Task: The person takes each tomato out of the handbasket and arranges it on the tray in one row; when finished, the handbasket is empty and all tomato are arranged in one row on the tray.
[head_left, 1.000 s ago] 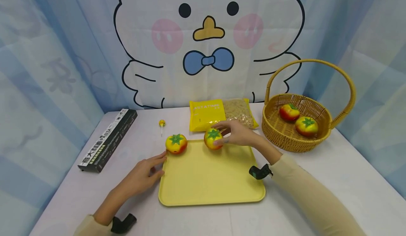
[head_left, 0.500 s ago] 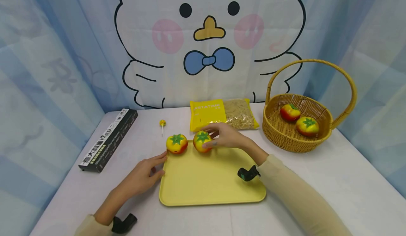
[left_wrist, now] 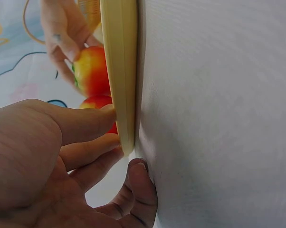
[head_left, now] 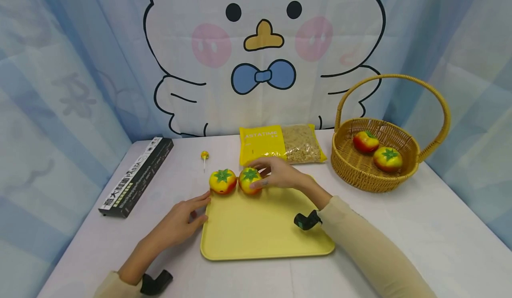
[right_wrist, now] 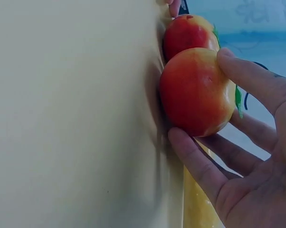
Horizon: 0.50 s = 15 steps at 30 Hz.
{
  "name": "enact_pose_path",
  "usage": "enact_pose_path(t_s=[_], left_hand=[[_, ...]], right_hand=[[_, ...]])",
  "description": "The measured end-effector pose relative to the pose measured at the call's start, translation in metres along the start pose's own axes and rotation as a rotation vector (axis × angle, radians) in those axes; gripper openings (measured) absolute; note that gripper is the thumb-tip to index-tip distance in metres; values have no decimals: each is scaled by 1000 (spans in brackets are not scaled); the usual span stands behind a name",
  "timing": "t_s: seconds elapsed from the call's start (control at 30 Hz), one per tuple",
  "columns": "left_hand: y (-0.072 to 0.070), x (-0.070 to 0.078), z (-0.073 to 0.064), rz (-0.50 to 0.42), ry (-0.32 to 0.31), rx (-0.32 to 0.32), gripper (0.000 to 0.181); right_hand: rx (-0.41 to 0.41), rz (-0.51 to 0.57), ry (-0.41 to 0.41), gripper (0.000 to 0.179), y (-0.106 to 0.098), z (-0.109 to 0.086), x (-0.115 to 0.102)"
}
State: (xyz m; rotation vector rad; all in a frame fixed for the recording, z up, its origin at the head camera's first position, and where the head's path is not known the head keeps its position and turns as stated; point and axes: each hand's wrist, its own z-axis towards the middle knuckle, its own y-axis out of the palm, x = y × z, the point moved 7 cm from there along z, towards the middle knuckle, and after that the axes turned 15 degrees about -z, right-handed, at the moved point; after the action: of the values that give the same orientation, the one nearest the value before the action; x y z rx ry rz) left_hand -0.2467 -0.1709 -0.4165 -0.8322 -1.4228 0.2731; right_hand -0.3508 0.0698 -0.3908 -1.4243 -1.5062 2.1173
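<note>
Fingers of the right hand (head_left: 278,173) grip one fruit (head_left: 246,182) at the far edge of the tray (head_left: 264,227); overpushing might roll the second fruit (head_left: 222,183) off. The left hand's (head_left: 182,220) extended fingers touch the tray.

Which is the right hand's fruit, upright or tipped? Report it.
Upright: the fruit shows its green leaf on top, facing away from the tray in the right wrist view.

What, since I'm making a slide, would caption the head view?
Right hand holds one red-yellow fruit beside a second fruit on a yellow tray, left hand touching its edge.
</note>
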Motion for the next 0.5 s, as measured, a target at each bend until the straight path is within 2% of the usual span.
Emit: enact_pose_path(t_s=[0.5], left_hand=[[-1,-1,0,-3,25,2,54]], right_hand=[[-9,5,42,66,4,1,-2]])
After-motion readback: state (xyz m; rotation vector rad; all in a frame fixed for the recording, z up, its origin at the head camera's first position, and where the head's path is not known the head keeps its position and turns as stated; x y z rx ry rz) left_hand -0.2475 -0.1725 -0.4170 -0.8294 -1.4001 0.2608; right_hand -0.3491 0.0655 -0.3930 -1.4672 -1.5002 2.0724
